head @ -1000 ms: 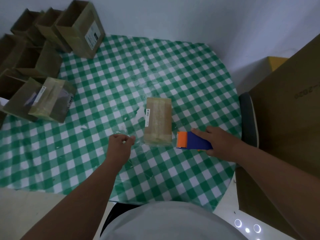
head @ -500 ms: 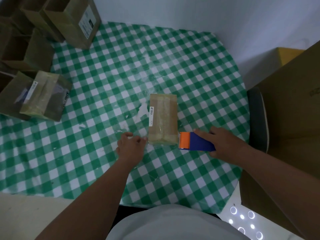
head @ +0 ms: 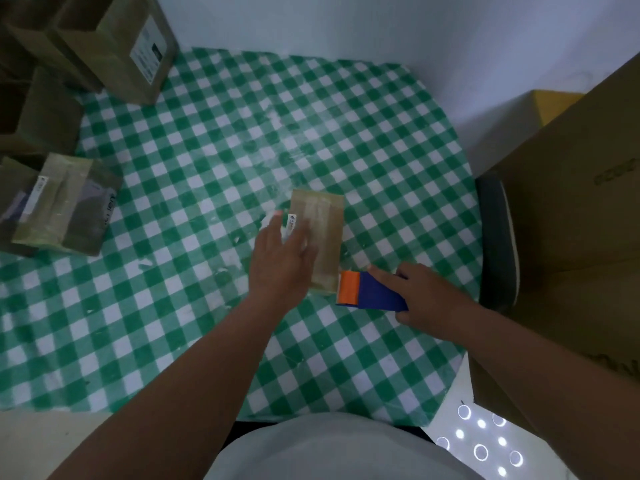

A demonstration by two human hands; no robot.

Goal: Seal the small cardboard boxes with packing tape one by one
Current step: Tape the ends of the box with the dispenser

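A small brown cardboard box [head: 323,230] lies flat in the middle of the green checked table [head: 214,140], with clear tape along its top. My left hand [head: 280,261] rests flat on the box's left side, fingers spread and slightly blurred. My right hand [head: 426,299] grips a blue and orange tape dispenser [head: 367,292], whose orange end touches the box's near right corner. A strip of clear tape seems to run from the dispenser onto the box.
Several open brown boxes [head: 114,46] stand at the far left. A taped box [head: 59,206] lies on its side at the left edge. A large cardboard carton [head: 571,202] and a dark chair edge [head: 495,237] flank the table on the right.
My left hand has moved from the table beside the box up onto the box's left side. The dispenser and right hand have stayed at the box's near corner.
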